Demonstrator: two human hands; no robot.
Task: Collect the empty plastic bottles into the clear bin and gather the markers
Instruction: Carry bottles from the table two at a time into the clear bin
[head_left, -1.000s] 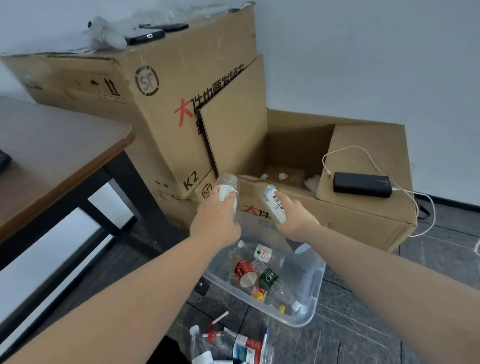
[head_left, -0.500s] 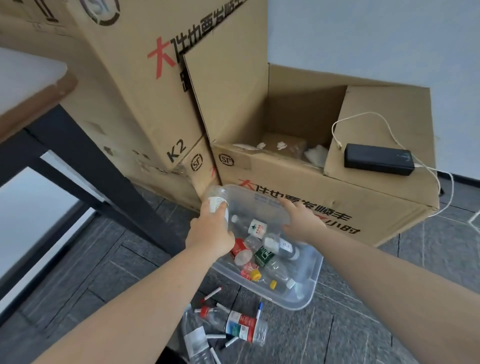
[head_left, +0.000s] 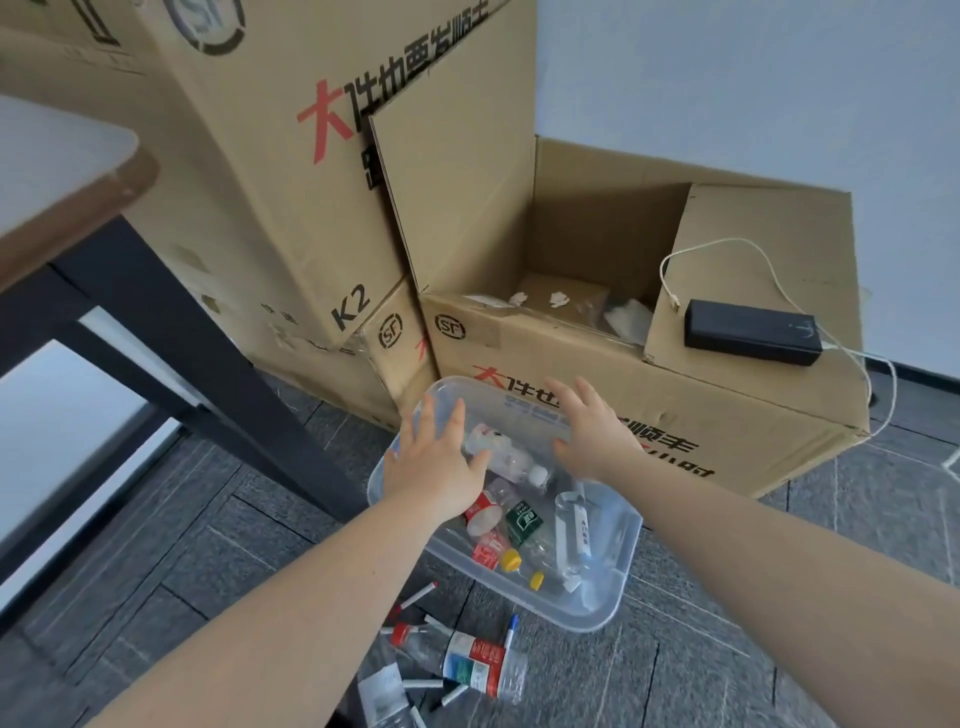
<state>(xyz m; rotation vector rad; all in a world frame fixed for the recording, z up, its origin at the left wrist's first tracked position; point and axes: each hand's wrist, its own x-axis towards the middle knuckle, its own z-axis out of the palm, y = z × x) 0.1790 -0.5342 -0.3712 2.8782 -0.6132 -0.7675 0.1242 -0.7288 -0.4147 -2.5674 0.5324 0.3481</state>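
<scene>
Clear bin (head_left: 597, 613) under both empty, splayed hands, left hand (head_left: 436, 467), right hand (head_left: 592, 441); risk: floor bottle (head_left: 467, 662) and markers (head_left: 415, 597) behind wrists get missed.

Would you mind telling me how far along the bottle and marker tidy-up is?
Partly done. Several empty bottles already lie in the clear bin. The left hand and right hand are both open and empty above it, so nothing is in hand. Left: a red-labelled bottle and another crushed bottle on the floor in front of the bin, and the scattered markers around them, ungathered.
</scene>
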